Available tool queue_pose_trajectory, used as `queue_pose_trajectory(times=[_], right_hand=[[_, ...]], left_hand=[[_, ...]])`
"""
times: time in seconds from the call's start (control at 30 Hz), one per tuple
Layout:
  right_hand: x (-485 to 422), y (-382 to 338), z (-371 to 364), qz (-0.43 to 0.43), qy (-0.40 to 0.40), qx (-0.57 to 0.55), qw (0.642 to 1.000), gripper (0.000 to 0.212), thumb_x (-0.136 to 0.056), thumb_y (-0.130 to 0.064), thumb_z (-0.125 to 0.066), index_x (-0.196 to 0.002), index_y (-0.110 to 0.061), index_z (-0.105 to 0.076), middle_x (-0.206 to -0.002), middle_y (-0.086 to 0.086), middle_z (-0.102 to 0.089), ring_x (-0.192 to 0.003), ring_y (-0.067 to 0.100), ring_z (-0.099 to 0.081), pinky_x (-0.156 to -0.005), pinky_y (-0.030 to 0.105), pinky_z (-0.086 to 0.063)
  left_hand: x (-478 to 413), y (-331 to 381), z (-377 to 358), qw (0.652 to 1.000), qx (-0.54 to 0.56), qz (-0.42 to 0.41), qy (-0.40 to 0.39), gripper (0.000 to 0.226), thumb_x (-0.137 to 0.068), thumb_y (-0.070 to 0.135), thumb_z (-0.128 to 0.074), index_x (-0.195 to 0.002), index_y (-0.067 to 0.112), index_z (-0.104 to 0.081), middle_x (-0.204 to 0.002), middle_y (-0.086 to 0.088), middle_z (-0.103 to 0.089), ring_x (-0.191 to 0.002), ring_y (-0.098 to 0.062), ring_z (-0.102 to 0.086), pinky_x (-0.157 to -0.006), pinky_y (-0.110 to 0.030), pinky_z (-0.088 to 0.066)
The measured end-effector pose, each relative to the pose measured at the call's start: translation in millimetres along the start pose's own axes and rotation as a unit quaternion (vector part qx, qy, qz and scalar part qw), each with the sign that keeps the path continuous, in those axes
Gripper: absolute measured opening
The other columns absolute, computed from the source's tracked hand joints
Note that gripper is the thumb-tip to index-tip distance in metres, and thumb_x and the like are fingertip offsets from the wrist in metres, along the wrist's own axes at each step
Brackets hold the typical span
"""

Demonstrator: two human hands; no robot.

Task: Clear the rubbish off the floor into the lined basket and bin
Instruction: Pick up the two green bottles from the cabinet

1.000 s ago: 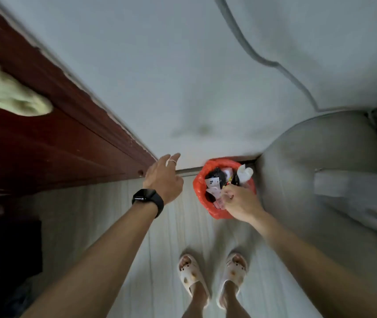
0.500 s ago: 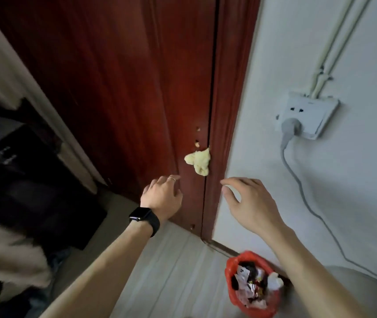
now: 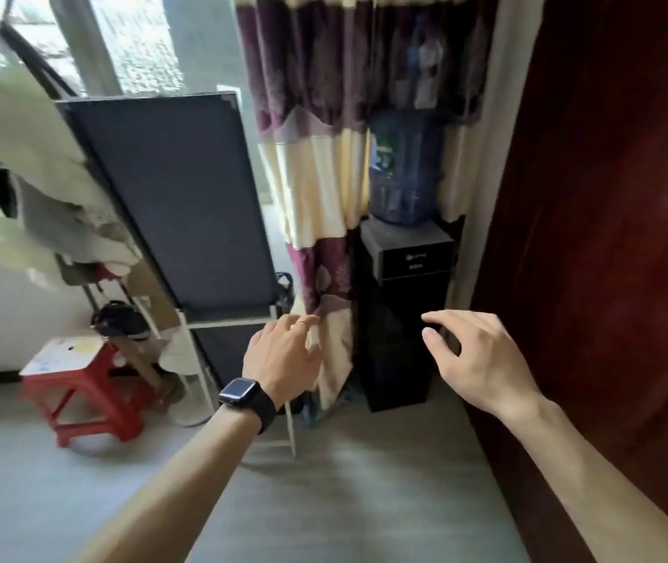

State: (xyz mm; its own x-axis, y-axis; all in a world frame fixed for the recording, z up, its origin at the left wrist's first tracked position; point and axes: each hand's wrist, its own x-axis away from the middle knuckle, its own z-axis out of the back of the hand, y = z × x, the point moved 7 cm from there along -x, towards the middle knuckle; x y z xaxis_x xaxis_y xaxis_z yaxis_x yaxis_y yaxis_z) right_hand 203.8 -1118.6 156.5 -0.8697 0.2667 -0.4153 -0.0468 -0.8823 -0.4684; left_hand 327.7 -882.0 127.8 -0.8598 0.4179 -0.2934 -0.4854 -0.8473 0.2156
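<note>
Hands: left hand and right hand both empty, fingers loosely spread, side by side above the floor.
Rubbish: none shows on the visible floor; basket and bin are out of view, so neither direction nor the nearer hand can be told.
Writing: water dispenser badge and bottle label are too blurred to read.

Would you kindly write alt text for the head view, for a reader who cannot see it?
A person's empty left hand, with a black wristwatch, and empty right hand reach forward, fingers relaxed, above a grey floor. Ahead stand a black water dispenser, a patterned curtain, a dark panel and a red stool.
</note>
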Motion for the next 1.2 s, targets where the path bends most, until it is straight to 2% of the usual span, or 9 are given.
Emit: queue_pose_trajectory(times=[0.03,0.27,0.43,0.57,0.7,0.73,0.87,1.03,1.2], right_hand=[[-1,-15,-10,0.013,-0.015,-0.007,1.000,0.029,-0.095,-0.043,-0.053,-0.120,-0.036,-0.066,-0.121,-0.019,-0.065,-0.121,0.015,-0.050,-0.103,0.031,-0.042],[-19,-274,-157,0.201,-0.102,-0.074,0.971,0.030,-0.093,-0.044,-0.056,-0.119,-0.035,-0.067,-0.120,-0.016,-0.067,-0.120,0.015,-0.053,-0.106,0.029,-0.039],[-1,-454,-254,0.292,-0.165,-0.110,0.936,0.034,-0.093,-0.050,-0.051,-0.123,-0.039,-0.062,-0.125,-0.017,-0.063,-0.124,0.013,-0.045,-0.105,0.031,-0.040],[27,-612,-337,0.345,-0.198,-0.134,0.908,0.032,-0.094,-0.045,-0.055,-0.124,-0.038,-0.063,-0.130,-0.014,-0.061,-0.127,0.017,-0.044,-0.109,0.032,-0.037],[44,-735,-403,0.390,-0.214,-0.141,0.884,0.030,-0.093,-0.047,-0.054,-0.121,-0.040,-0.063,-0.127,-0.014,-0.063,-0.123,0.021,-0.047,-0.104,0.036,-0.042],[44,-738,-403,0.396,-0.211,-0.139,0.883,0.031,-0.093,-0.048,-0.053,-0.121,-0.039,-0.063,-0.126,-0.014,-0.064,-0.121,0.022,-0.049,-0.102,0.037,-0.044],[51,-832,-467,0.439,-0.216,-0.144,0.860,0.032,-0.092,-0.051,-0.051,-0.121,-0.040,-0.061,-0.125,-0.015,-0.064,-0.118,0.022,-0.051,-0.096,0.037,-0.049],[52,-940,-563,0.491,-0.260,-0.130,0.821,0.049,-0.089,-0.064,-0.029,-0.125,-0.043,-0.055,-0.130,-0.019,-0.059,-0.123,0.019,-0.048,-0.099,0.036,-0.046],[24,-1057,-651,0.498,-0.272,-0.168,0.806,0.039,-0.095,-0.057,-0.045,-0.129,-0.041,-0.056,-0.132,-0.016,-0.059,-0.123,0.020,-0.048,-0.098,0.036,-0.047]], left_hand=[[6,-17,10,1.000,-0.008,0.012,0.010,0.050,-0.087,0.036,-0.050,-0.137,0.033,-0.048,-0.134,0.004,-0.055,-0.122,-0.022,-0.051,-0.099,-0.036,-0.043],[144,-263,133,0.967,-0.079,0.221,0.102,0.041,-0.084,0.037,-0.053,-0.123,0.029,-0.062,-0.122,0.001,-0.064,-0.108,-0.024,-0.059,-0.087,-0.036,-0.049],[249,-417,188,0.934,-0.109,0.329,0.089,0.047,-0.088,0.036,-0.049,-0.134,0.030,-0.054,-0.136,0.005,-0.055,-0.121,-0.021,-0.052,-0.099,-0.034,-0.042],[343,-551,243,0.900,-0.148,0.402,0.085,0.049,-0.089,0.035,-0.048,-0.138,0.032,-0.049,-0.140,0.007,-0.052,-0.124,-0.018,-0.050,-0.100,-0.033,-0.039],[409,-660,292,0.861,-0.165,0.472,0.093,0.049,-0.088,0.035,-0.049,-0.137,0.031,-0.050,-0.138,0.006,-0.054,-0.124,-0.020,-0.050,-0.100,-0.033,-0.039],[411,-665,295,0.858,-0.162,0.477,0.094,0.048,-0.088,0.035,-0.049,-0.136,0.032,-0.050,-0.137,0.006,-0.054,-0.123,-0.021,-0.050,-0.100,-0.033,-0.039],[450,-752,322,0.829,-0.176,0.521,0.099,0.047,-0.088,0.036,-0.048,-0.135,0.034,-0.050,-0.136,0.007,-0.055,-0.122,-0.020,-0.050,-0.099,-0.032,-0.038],[471,-861,343,0.799,-0.180,0.565,0.099,0.046,-0.089,0.036,-0.047,-0.135,0.035,-0.049,-0.135,0.007,-0.055,-0.123,-0.020,-0.049,-0.101,-0.032,-0.037],[468,-979,382,0.773,-0.207,0.587,0.120,0.044,-0.089,0.035,-0.050,-0.134,0.035,-0.051,-0.132,0.006,-0.056,-0.121,-0.021,-0.051,-0.100,-0.032,-0.038]])
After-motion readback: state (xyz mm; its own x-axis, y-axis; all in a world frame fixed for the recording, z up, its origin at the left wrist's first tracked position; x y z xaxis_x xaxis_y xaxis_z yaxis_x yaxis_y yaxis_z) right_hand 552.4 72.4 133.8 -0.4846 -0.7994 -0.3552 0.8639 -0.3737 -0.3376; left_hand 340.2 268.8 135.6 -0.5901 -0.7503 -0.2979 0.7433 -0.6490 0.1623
